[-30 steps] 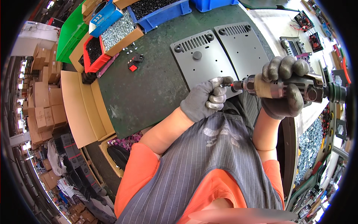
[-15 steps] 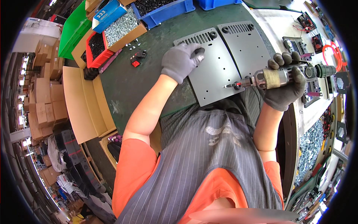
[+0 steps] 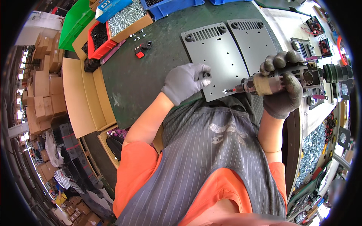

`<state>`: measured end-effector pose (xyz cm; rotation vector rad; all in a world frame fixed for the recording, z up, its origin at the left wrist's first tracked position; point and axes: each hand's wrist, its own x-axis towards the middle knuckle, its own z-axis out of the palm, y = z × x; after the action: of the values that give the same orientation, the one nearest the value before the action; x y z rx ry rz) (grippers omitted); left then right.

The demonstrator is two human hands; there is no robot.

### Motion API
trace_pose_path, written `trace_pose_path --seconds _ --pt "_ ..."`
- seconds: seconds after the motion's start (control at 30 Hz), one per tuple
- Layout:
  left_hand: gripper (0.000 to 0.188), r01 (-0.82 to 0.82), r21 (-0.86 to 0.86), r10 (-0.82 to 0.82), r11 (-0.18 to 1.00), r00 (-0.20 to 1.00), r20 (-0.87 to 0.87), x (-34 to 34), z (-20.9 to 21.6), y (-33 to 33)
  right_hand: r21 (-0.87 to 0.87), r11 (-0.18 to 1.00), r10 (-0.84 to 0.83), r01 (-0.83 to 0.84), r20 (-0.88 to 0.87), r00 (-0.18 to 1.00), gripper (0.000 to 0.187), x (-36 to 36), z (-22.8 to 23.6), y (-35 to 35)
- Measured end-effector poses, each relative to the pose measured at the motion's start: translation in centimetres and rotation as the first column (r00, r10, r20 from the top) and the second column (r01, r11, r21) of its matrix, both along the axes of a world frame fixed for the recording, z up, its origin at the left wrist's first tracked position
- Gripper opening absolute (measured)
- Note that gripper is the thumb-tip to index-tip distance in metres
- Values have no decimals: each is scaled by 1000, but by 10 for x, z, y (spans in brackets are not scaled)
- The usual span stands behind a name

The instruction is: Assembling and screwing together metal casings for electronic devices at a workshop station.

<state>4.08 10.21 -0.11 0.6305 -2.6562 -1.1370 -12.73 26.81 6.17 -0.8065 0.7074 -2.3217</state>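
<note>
My left hand (image 3: 185, 83), in a grey glove, pinches a small round black rubber foot (image 3: 206, 75) between thumb and fingers. It hovers by the near left edge of a grey metal plate (image 3: 215, 56) with slots and small holes. My right hand (image 3: 283, 81), gloved with dark fingertips, grips a power screwdriver (image 3: 273, 83) lying sideways, its bit pointing left. A small silvery screw (image 3: 225, 91) appears at the bit's tip, over the plate's near end. Two black feet (image 3: 189, 37) sit at the plate's far corners. A second similar plate (image 3: 254, 45) lies to its right.
At the far left stand a red bin of black parts (image 3: 98, 40), a carton of silvery screws (image 3: 125, 22) and blue bins (image 3: 171, 9). A small black and red part (image 3: 141, 49) lies on the green bench (image 3: 151, 79). An open carton (image 3: 85, 96) stands at the left.
My left hand has come nearer to me along the plate's left side, and the black foot now shows in its fingers. The screwdriver stays over the near end, slightly shifted.
</note>
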Motion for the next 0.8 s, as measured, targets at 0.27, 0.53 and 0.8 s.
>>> trace_pose_path --seconds 0.27,0.53,0.8 --pt "39 42 -42 -41 998 999 28 30 1 44 90 994 74 -64 -105 992 43 27 5 -12" --pt "32 -22 -113 17 993 999 -51 26 -3 50 222 961 217 -168 -222 951 34 48 -1 -41" --pt "32 -88 -218 60 972 989 -132 23 -16 50 558 829 283 -36 -363 888 18 47 5 -56"
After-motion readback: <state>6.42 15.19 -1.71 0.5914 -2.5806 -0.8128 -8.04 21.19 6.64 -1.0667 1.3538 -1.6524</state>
